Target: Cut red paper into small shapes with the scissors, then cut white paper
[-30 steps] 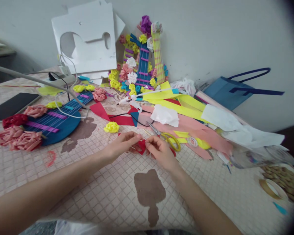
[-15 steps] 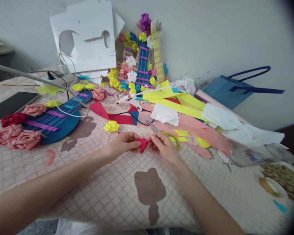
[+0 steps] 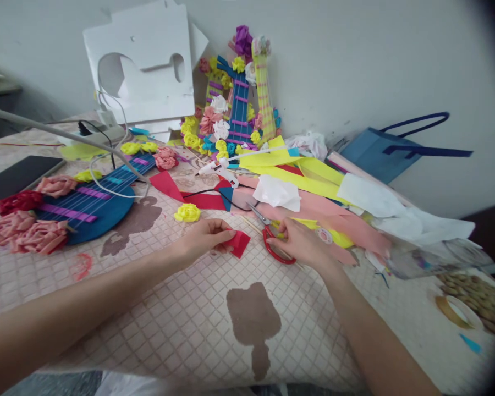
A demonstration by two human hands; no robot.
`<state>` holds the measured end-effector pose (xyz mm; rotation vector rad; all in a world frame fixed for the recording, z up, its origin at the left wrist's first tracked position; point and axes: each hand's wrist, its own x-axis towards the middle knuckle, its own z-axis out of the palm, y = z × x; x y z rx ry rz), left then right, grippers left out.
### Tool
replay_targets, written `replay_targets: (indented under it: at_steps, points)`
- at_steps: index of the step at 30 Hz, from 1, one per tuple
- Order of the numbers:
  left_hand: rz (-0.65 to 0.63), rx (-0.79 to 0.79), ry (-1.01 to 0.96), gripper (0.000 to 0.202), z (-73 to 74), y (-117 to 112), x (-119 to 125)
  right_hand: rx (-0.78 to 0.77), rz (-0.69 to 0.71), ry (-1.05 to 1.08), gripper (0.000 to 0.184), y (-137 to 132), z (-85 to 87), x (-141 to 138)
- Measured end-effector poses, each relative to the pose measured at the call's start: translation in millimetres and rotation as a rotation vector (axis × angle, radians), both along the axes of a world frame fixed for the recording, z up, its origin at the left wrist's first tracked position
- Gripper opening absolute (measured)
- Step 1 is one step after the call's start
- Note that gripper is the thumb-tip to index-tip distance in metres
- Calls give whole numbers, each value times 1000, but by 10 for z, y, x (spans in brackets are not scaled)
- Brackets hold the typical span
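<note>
My left hand (image 3: 204, 237) pinches a small folded red paper piece (image 3: 238, 243) against the checked tablecloth (image 3: 181, 319). My right hand (image 3: 301, 242) has let the paper go and lies a little to the right, fingers curled over the yellow handles of the scissors (image 3: 259, 215). Their blades point up and left, away from me. A thin red paper strip (image 3: 274, 252) curls in a loop under that hand. A yellow paper flower (image 3: 187, 213) sits just behind my left hand.
Pink, yellow and red paper sheets (image 3: 313, 187) pile up behind the scissors, with a glue gun (image 3: 216, 168) and its cable. A blue paper guitar with roses (image 3: 82, 201) lies left, a phone (image 3: 18, 176) beyond it. Decorated guitars (image 3: 239, 104) lean on the wall; a blue bag (image 3: 379, 151) and tape roll (image 3: 454, 316) are at right.
My right hand released the red paper piece and moved right onto the scissors. The left hand kept the paper and lowered it to the cloth. A red strip loop now shows.
</note>
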<state>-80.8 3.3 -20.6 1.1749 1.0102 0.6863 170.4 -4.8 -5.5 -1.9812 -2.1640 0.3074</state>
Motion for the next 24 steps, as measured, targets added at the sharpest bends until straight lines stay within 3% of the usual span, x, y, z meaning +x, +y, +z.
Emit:
replay_targets:
  at_steps: [7, 16, 18, 20, 24]
  points:
    - [50, -18, -103, 24, 3, 183, -44, -8, -55, -4, 29, 20, 28, 8]
    - [107, -111, -192, 22, -45, 133, -21, -5, -66, 13, 26, -20, -89, 116]
    - [118, -131, -206, 22, -46, 122, -42, -18, -68, 143, 24, -46, -37, 152]
    - [124, -141, -221, 21, -30, 114, -59, -77, -14, 413, 26, -75, 40, 169]
    - [127, -125, -256, 22, 31, 104, -72, -383, 145, 1036, 44, -115, 122, 32]
